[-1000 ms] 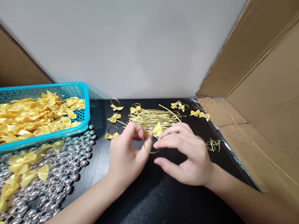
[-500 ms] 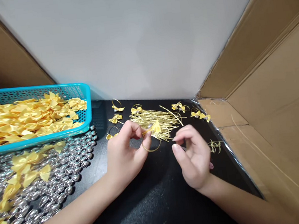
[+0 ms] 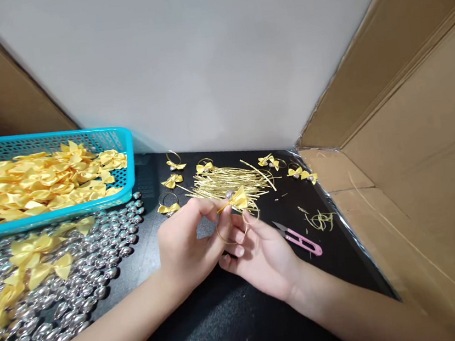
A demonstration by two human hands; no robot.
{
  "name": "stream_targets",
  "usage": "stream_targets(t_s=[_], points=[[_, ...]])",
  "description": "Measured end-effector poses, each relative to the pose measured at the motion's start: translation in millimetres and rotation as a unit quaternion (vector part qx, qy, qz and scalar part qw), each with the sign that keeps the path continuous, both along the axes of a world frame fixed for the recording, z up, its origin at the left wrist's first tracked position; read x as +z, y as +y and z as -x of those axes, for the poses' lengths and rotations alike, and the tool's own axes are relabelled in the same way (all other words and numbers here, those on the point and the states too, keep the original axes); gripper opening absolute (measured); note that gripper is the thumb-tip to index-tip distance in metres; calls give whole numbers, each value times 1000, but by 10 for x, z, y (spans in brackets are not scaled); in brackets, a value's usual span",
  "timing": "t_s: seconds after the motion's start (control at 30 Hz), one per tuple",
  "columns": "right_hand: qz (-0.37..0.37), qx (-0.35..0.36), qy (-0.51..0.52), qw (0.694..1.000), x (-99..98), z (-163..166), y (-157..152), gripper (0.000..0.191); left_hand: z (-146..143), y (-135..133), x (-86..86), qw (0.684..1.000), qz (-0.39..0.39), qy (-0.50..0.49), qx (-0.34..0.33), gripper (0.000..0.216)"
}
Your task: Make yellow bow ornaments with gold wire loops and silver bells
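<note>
My left hand (image 3: 187,244) pinches a small yellow satin bow (image 3: 237,198) that carries a silver bead and a gold wire loop (image 3: 227,234). My right hand (image 3: 263,254) lies palm up just under it, its fingers curled round the loop's lower part and touching the left fingers. Behind the hands lies a bundle of gold wire ties (image 3: 229,181) on the black mat (image 3: 228,314). Pink thread snips (image 3: 300,237) rest on the mat right of my right hand.
A teal basket (image 3: 125,166) full of yellow bows stands at the left. Silver beads (image 3: 79,283) with loose bows are spread before it. Finished bow rings (image 3: 173,180) lie near the back wall. Cardboard box walls (image 3: 417,158) close the right side. Wire scraps (image 3: 320,219) lie beside the snips.
My right hand has left the bow, drawn away to the right, then come back under the loop palm up. The pink snips now show on the mat. My left hand kept its pinch.
</note>
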State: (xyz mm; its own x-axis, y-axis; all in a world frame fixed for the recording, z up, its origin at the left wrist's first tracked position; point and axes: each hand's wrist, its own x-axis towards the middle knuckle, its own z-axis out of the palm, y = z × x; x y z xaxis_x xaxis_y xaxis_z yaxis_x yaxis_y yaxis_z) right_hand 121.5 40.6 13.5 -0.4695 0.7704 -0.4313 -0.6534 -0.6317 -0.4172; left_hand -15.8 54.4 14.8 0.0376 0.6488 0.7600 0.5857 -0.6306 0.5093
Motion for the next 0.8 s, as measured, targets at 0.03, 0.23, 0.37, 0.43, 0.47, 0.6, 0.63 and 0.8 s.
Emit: stream_targets(t_s=[0.03, 0.23, 0.37, 0.43, 0.47, 0.6, 0.63, 0.8], points=[[-3, 8, 1, 1000, 6, -4, 12, 30, -2, -5, -2, 1000, 0, -2, 1, 25], [-6, 49, 23, 999, 32, -40, 40, 31, 1, -21, -10, 1000, 6, -13, -19, 27], [-9, 67, 39, 997, 52, -69, 55, 30, 5, -17, -9, 1000, 2, -9, -14, 26], [-17, 76, 45, 996, 55, -81, 64, 27, 5, -15, -4, 1000, 2, -5, -13, 26], [-20, 81, 51, 995, 54, -86, 68, 27, 4, -15, -1, 1000, 1, -5, -13, 26], [-13, 90, 77, 993, 50, -101, 71, 27, 2, -12, -5, 1000, 1, -13, -21, 25], [-9, 88, 81, 993, 49, -104, 69, 27, 2, -11, -8, 1000, 2, -14, -22, 25], [-4, 75, 81, 994, 43, -104, 49, 28, 1, -4, -3, 999, -22, -17, -21, 27]])
